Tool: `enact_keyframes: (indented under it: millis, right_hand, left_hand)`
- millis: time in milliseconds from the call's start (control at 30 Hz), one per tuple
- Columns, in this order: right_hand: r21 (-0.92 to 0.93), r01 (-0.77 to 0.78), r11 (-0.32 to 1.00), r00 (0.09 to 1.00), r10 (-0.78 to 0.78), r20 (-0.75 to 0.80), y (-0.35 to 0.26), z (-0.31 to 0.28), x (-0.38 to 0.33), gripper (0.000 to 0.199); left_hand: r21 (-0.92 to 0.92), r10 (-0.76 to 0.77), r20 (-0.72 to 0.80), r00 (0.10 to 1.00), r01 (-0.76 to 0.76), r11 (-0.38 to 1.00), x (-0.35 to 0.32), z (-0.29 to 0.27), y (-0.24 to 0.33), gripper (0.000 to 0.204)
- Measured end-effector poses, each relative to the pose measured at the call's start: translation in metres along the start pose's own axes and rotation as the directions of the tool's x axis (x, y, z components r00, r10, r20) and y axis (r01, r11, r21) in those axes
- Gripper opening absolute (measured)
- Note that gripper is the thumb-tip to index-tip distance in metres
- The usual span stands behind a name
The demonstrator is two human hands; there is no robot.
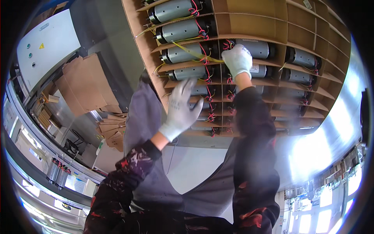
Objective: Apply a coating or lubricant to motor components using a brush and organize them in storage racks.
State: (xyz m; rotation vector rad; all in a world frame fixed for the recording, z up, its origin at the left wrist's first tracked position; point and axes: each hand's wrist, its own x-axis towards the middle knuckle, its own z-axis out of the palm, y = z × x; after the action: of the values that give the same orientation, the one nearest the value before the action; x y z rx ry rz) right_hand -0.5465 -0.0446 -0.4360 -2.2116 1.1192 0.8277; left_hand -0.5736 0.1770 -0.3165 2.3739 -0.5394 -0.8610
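Note:
Grey cylindrical electric motors (183, 30) with black ends and red and yellow-green wires lie in the cells of a large cardboard box (253, 24) with dividers. My right hand (237, 60), in a white glove, is closed at the wire end of a motor (253, 48) in the middle column. A yellow-green wire (194, 53), partly blurred, runs from the left column to its fingers. My left hand (182, 109), also gloved, is open with fingers spread, over the lower motors of the left column. It hides part of them and appears to hold nothing.
A white control cabinet (48, 48) with buttons stands at the far left. Flat cardboard sheets (87, 84) and smaller cardboard pieces (113, 130) lie left of the box. More motors (58, 172) sit on a line at the lower left. A shiny metallic surface (315, 152) is at right.

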Motion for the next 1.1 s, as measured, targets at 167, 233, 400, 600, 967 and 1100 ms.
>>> enact_keyframes:
  millis: [167, 233, 400, 600, 967, 1100]
  right_hand:
    - [0.774, -0.292, 0.561, 0.857, -0.205, 0.472, 0.072, -0.031, 0.010, 0.022]
    - [0.610, -0.032, 0.792, 0.883, -0.264, 0.389, 0.102, -0.046, 0.032, 0.035]
    - [0.038, 0.232, 0.972, 0.966, -0.235, 0.105, 0.099, -0.068, 0.046, 0.029]
    - [-0.311, 0.343, 0.886, 0.938, -0.343, 0.057, 0.096, -0.054, 0.040, 0.020]
    - [-0.393, 0.464, 0.794, 0.795, -0.569, -0.210, 0.103, -0.027, 0.003, 0.012]
    - [-0.544, 0.520, 0.659, 0.797, -0.604, 0.030, 0.083, 0.012, -0.031, 0.050]
  left_hand:
    - [0.029, 0.338, -0.027, 0.941, -0.337, 0.941, 0.106, 0.024, 0.026, 0.079]
    - [0.170, 0.455, 0.081, 0.887, -0.462, 0.870, 0.138, 0.042, 0.029, 0.075]
    - [0.561, 0.526, 0.309, 0.792, -0.599, 0.571, 0.152, 0.078, 0.020, 0.062]
    - [0.266, 0.532, 0.166, 0.830, -0.557, 0.787, 0.153, 0.078, 0.017, 0.043]
    - [0.514, 0.610, 0.344, 0.714, -0.687, 0.514, 0.159, 0.083, 0.003, 0.033]
    - [0.405, 0.591, 0.328, 0.737, -0.675, 0.617, 0.157, 0.084, -0.023, 0.029]
